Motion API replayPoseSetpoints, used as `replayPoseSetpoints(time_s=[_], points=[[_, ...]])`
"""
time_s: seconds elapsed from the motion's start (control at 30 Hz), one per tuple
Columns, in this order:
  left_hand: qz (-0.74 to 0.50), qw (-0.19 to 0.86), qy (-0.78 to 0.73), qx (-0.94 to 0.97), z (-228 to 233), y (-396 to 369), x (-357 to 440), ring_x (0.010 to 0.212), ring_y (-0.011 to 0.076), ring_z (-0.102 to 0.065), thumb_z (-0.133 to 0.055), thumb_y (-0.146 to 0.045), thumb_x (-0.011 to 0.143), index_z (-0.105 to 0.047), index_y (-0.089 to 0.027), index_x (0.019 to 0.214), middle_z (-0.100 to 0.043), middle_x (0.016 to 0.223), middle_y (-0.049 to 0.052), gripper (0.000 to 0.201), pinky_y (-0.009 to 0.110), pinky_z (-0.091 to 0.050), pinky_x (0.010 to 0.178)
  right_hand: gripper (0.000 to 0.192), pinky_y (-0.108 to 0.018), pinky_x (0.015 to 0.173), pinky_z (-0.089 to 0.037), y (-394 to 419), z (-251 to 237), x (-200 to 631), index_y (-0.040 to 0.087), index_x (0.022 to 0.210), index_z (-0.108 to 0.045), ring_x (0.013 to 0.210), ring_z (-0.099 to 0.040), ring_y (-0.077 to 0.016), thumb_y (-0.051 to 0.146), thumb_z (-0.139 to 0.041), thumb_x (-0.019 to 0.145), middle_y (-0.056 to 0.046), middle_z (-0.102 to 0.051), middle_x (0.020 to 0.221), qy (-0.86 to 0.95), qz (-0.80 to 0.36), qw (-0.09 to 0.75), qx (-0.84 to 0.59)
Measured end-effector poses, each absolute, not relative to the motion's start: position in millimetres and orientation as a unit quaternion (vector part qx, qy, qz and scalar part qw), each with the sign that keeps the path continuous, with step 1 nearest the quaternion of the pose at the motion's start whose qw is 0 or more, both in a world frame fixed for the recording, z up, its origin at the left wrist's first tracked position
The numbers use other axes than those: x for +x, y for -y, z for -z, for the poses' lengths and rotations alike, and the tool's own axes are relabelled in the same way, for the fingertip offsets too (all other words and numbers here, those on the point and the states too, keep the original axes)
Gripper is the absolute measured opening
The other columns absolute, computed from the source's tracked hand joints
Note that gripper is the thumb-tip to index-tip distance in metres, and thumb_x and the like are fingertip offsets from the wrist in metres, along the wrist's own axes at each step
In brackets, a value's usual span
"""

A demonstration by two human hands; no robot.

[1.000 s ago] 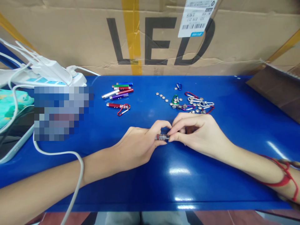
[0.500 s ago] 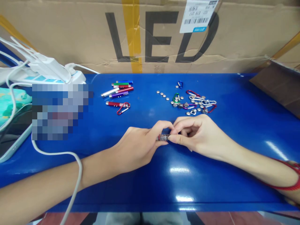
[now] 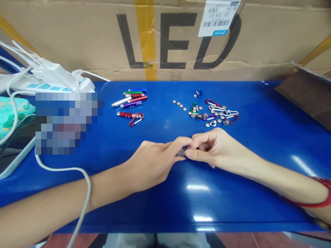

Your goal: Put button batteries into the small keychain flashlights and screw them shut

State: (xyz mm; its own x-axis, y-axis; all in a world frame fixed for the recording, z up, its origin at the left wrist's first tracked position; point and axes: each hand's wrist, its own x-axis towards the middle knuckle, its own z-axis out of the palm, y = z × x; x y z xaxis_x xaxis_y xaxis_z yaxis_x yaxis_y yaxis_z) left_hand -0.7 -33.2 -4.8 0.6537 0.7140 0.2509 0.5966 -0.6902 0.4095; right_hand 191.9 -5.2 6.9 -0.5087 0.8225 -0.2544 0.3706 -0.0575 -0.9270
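My left hand (image 3: 157, 160) is closed around a small printed cylinder (image 3: 181, 152), most of which the fingers hide. At its right end, my right hand (image 3: 209, 148) pinches with thumb and index finger, the other fingers curled in. The hands meet over the blue table, fingertips almost touching. Beyond the right hand lie loose button cells (image 3: 207, 125) mixed with several coloured carabiner clips (image 3: 234, 119). Further left is a group of slim pocket flashlights (image 3: 131, 104) in several colours. A red flashlight (image 3: 126, 114) in front of them has a red carabiner (image 3: 136, 119) by its end.
A large cardboard box (image 3: 103, 41) walls off the back of the blue table (image 3: 232, 206). On the left are a white power strip (image 3: 85, 85), a green patterned pouch (image 3: 15, 115) and a blurred-out patch. A white cable (image 3: 86, 193) crosses over my left forearm.
My left fingers have shifted slightly right along the cylinder, so less of it shows. My right hand has turned a little, its knuckles lower and further left.
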Motion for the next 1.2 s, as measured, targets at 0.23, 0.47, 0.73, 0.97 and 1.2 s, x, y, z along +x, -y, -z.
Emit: replayPoseSetpoints(time_s=[0.23, 0.47, 0.73, 0.97, 1.2], points=[[-0.22, 0.199, -0.395, 0.869, 6.6, 32.4, -0.6, 0.054, 0.013, -0.057, -0.042, -0.016, 0.091, -0.035, -0.025, 0.104, -0.058, 0.072, -0.008, 0.017, 0.02, -0.029, 0.048, 0.027, -0.018, 0.03, -0.027, 2.2, -11.8, 194.4, 0.017, 0.064, -0.065, 0.034, -0.04, -0.0047, 0.043, -0.073, 0.063, 0.005, -0.049, 0.045, 0.65, -0.584, 0.167, -0.456], [-0.257, 0.265, -0.412, 0.833, 3.5, 32.3, 0.5, 0.055, 0.012, -0.055, -0.042, -0.02, 0.093, -0.038, -0.025, 0.105, -0.055, 0.069, -0.008, 0.014, 0.019, -0.033, 0.051, 0.034, -0.017, 0.032, -0.031, -4.7, -20.4, 198.6, 0.016, 0.078, -0.065, 0.034, -0.042, -0.0053, 0.049, -0.065, 0.07, 0.005, -0.049, 0.043, 0.692, -0.564, 0.12, -0.434], [-0.326, 0.232, -0.408, 0.821, -2.1, 29.5, 2.0, 0.081, 0.0174, -0.051, -0.042, -0.023, 0.094, -0.052, -0.018, 0.094, -0.055, 0.085, 0.002, 0.011, 0.026, -0.041, 0.076, 0.028, -0.023, 0.045, -0.033, -49.3, -26.8, 237.5, 0.019, 0.088, -0.064, 0.063, -0.056, -0.0127, 0.042, -0.047, 0.087, -0.007, -0.06, 0.094, 0.839, 0.011, 0.204, -0.505], [-0.323, 0.231, -0.409, 0.821, -3.0, 30.2, 2.1, 0.079, 0.0182, -0.047, -0.044, -0.02, 0.093, -0.053, -0.017, 0.091, -0.052, 0.079, 0.002, 0.01, 0.027, -0.039, 0.07, 0.025, -0.023, 0.044, -0.034, -54.8, -26.3, 244.6, 0.023, 0.098, -0.063, 0.068, -0.056, -0.0125, 0.035, -0.042, 0.091, -0.007, -0.053, 0.105, 0.876, 0.116, 0.098, -0.458], [-0.313, 0.266, -0.421, 0.809, -4.5, 31.0, 1.0, 0.079, 0.0177, -0.048, -0.047, -0.02, 0.093, -0.054, -0.018, 0.09, -0.05, 0.078, 0.0, 0.008, 0.027, -0.037, 0.072, 0.03, -0.022, 0.059, -0.046, -44.3, -20.7, 221.8, 0.025, 0.109, -0.063, 0.096, -0.058, -0.0177, 0.039, -0.046, 0.09, -0.006, -0.059, 0.109, 0.896, 0.057, 0.167, -0.408]])
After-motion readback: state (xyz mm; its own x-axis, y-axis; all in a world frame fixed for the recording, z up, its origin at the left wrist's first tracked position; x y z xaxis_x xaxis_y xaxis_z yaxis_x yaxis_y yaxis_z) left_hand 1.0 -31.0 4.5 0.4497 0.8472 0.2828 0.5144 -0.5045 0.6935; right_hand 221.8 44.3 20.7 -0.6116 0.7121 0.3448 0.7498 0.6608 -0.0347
